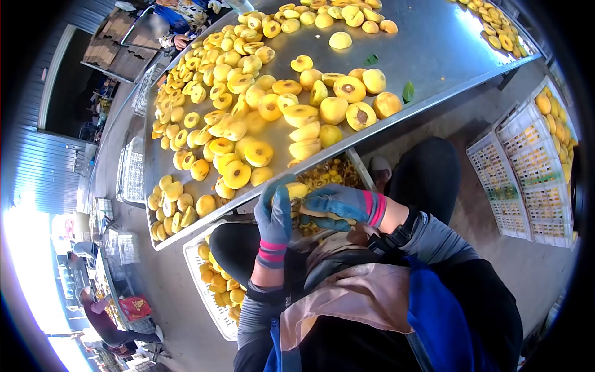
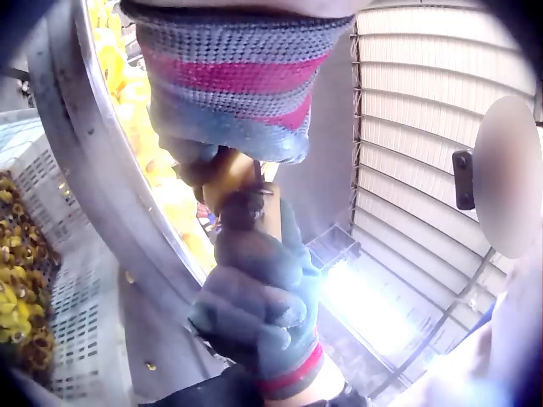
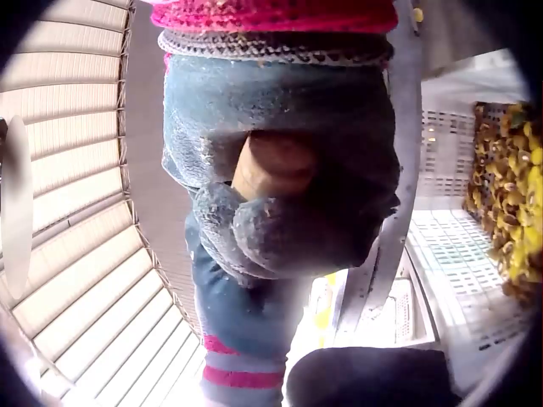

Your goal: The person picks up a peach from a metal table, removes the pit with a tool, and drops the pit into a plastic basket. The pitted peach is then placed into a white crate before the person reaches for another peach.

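Observation:
Both hands wear grey-blue gloves with pink-striped cuffs and meet over the lap, just below the table's edge. My left hand [image 1: 274,214] holds a yellow peach [image 1: 297,190], its fingers bent around the fruit. Close against it, my right hand [image 1: 341,206] grips a tool by its wooden handle [image 3: 276,165], fingers wrapped round it. In the left wrist view the dark end of the tool [image 2: 243,208] meets the peach; its exact shape is hidden. Many yellow peach halves [image 1: 257,153], some with pits or brown hollows, cover the metal table [image 1: 427,74] in front.
Beneath the table edge, a crate holds brown pits and scraps [image 1: 338,173]. A white crate [image 1: 207,297] of peaches stands by the left leg. Stacked white crates [image 1: 520,167] with peaches are at right. Another person's hand [image 1: 180,41] shows at the table's far left.

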Demonstrator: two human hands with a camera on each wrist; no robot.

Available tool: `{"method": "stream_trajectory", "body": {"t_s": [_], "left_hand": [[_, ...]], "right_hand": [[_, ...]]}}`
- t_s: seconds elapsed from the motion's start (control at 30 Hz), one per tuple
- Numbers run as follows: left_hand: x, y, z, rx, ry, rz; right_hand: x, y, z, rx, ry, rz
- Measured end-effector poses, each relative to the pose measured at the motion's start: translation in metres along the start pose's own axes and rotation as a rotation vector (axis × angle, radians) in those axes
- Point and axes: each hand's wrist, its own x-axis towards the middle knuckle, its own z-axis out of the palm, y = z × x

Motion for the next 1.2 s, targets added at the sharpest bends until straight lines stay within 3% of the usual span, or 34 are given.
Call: {"method": "stream_trajectory", "body": {"t_s": [0.07, 0.17, 0.23, 0.27, 0.3, 0.37, 0.4, 0.47, 0.5, 0.53, 0.57, 0.6, 0.63, 0.7, 0.77, 0.8, 0.83, 0.9, 0.97, 1.03, 1.13, 1.2], "left_hand": [[-0.006, 0.0, 0.001, -0.044, 0.035, -0.025], [-0.013, -0.009, -0.003, -0.107, 0.085, -0.044], [-0.014, -0.008, -0.014, -0.563, 0.285, -0.422], [-0.02, -0.005, -0.025, 0.167, 0.226, -0.238], [-0.032, -0.001, -0.044, 0.894, 0.145, -0.032], [-0.058, -0.012, -0.095, 0.935, 0.221, -0.026], [-0.071, -0.013, -0.127, 0.698, 0.324, -0.132], [-0.099, -0.015, -0.192, 0.172, 0.606, -0.25], [-0.107, 0.01, -0.193, 0.114, 0.779, -0.37], [-0.126, -0.007, -0.232, 0.394, 0.647, -0.442], [-0.13, 0.0, -0.241, 0.863, 0.524, -0.683], [-0.125, 0.006, -0.243, 1.151, 0.317, -0.677], [-0.121, 0.007, -0.243, 1.429, 0.094, -0.658], [-0.067, -0.002, -0.224, 1.239, 0.186, -0.12], [0.015, -0.006, -0.173, 0.961, 0.191, 0.031], [0.056, -0.001, -0.142, 0.855, 0.086, 0.115], [0.092, 0.011, -0.107, 0.824, 0.013, 0.014], [0.159, -0.015, -0.062, 0.909, -0.074, 0.16], [0.212, -0.054, -0.028, 1.194, -0.137, -0.126], [0.231, -0.07, -0.002, 1.425, -0.149, -0.163], [0.23, -0.091, 0.009, 1.331, 0.039, 0.041], [0.23, -0.097, 0.001, 1.055, 0.073, -0.01]], "right_hand": [[0.005, -0.013, 0.005, 0.121, 0.003, 0.076], [0.01, -0.041, 0.011, 0.566, 0.029, 0.432], [0.006, -0.05, 0.009, 0.835, 0.008, 0.606], [0.006, -0.05, 0.004, 0.761, 0.022, 0.478], [0.005, -0.042, 0.004, 0.639, 0.048, 0.537], [0.006, -0.023, -0.001, 0.389, 0.128, 0.63], [0.01, -0.027, 0.0, 0.061, 0.063, 0.797], [-0.012, 0.033, 0.019, -0.74, -0.054, 0.701], [-0.019, 0.053, 0.026, -1.134, -0.115, 0.62], [-0.015, 0.052, 0.024, -1.138, -0.209, 0.67], [-0.009, 0.047, 0.021, -1.14, -0.302, 0.723], [-0.004, 0.04, 0.019, -1.137, -0.4, 0.778], [0.003, 0.027, 0.018, -1.077, -0.347, 0.78], [0.017, -0.006, 0.013, -0.956, -0.242, 0.781], [0.019, -0.015, 0.009, -0.916, -0.184, 0.728], [0.019, -0.017, 0.006, -0.88, -0.155, 0.697], [0.02, -0.019, 0.003, -0.843, -0.124, 0.666], [0.018, -0.022, 0.0, -0.801, -0.052, 0.627], [0.016, -0.023, -0.003, -0.758, 0.014, 0.591], [0.017, -0.028, -0.008, -0.701, 0.081, 0.573], [0.019, -0.031, -0.011, -0.664, 0.193, 0.505], [0.02, -0.021, -0.01, -0.657, 0.29, 0.364]]}}
